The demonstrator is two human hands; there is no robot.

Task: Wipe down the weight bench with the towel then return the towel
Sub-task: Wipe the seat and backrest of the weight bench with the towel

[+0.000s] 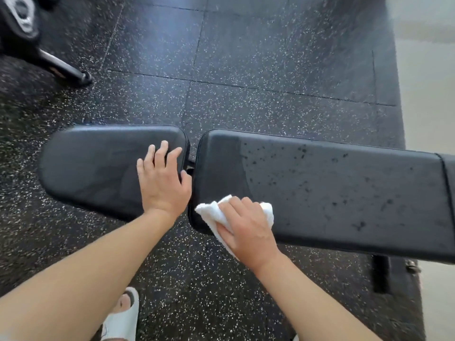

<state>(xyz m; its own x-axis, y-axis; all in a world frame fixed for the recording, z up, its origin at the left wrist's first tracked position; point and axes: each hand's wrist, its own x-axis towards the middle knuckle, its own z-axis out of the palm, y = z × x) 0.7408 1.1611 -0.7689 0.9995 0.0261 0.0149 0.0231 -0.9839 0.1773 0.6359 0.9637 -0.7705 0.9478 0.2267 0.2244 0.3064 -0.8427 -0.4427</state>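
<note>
A black padded weight bench lies across the view in two parts: a short seat pad (98,166) on the left and a long back pad (344,193) on the right, with a narrow gap between them. Dark droplets speckle the long pad's middle and right. My left hand (162,180) rests flat with fingers spread on the seat pad's right end. My right hand (246,230) presses a bunched white towel (211,212) onto the near left corner of the long pad.
The floor (246,70) is black rubber tile with white flecks. A barbell end with a weight plate (22,23) lies at the top left. A bench leg (380,274) shows under the long pad. A pale floor strip (428,82) runs along the right. My sandalled foot (123,313) is bottom centre.
</note>
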